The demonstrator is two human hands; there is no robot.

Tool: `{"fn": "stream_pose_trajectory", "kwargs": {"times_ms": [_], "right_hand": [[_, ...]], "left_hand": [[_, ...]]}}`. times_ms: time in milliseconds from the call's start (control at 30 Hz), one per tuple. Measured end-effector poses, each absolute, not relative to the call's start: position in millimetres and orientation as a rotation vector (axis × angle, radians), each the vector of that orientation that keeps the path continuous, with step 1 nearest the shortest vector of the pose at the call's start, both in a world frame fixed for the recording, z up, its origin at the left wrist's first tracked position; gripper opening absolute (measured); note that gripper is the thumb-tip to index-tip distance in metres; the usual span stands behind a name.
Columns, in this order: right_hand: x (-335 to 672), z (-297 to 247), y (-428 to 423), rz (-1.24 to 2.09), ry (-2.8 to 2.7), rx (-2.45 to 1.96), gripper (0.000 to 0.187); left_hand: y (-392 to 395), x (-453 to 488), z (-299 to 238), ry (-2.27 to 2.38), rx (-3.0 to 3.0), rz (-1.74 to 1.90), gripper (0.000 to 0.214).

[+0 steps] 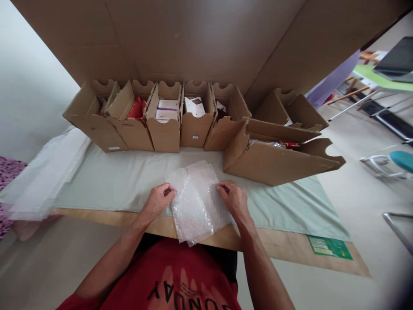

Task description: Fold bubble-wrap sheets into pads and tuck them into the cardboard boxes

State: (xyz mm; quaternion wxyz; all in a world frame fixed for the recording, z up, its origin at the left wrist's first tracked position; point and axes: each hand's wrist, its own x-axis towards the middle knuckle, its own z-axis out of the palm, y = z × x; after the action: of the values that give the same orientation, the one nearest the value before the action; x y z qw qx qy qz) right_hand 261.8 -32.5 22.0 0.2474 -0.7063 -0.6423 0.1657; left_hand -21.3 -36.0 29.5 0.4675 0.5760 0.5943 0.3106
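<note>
A clear bubble-wrap bag (196,200) lies on the pale green cloth (122,181) at the table's near edge, its lower end hanging over the wood. My left hand (158,201) pinches the bag's left edge with curled fingers. My right hand (232,199) pinches its right edge the same way. Both hands rest on the cloth on either side of the bag.
A row of open cardboard bins (164,118) with small boxes and red packets lines the back of the table. A larger bin (277,157) lies angled at the right. A stack of clear plastic sheets (45,176) sits at the left. A green label (329,247) is at the right corner.
</note>
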Motion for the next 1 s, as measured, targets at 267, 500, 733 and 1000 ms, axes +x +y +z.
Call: {"fn": "stream_pose_trajectory", "kwargs": {"times_ms": [267, 500, 733, 1000], "right_hand": [[262, 24, -35, 0.598, -1.706, -2.004, 0.031], [284, 26, -48, 0.524, -1.614, -1.884, 0.037], [296, 25, -44, 0.516, -1.592, -1.855, 0.036], [274, 20, -28, 0.577, -1.566, -1.932, 0.042]], "left_hand": [[-20, -33, 39, 1.565, 1.958, 0.515, 0.037], [-5, -12, 45, 1.765, 2.034, 0.194, 0.017], [-5, -101, 64, 2.068, 1.983, 0.27, 0.017], [19, -196, 86, 2.65, 1.756, 0.226, 0.049]]}}
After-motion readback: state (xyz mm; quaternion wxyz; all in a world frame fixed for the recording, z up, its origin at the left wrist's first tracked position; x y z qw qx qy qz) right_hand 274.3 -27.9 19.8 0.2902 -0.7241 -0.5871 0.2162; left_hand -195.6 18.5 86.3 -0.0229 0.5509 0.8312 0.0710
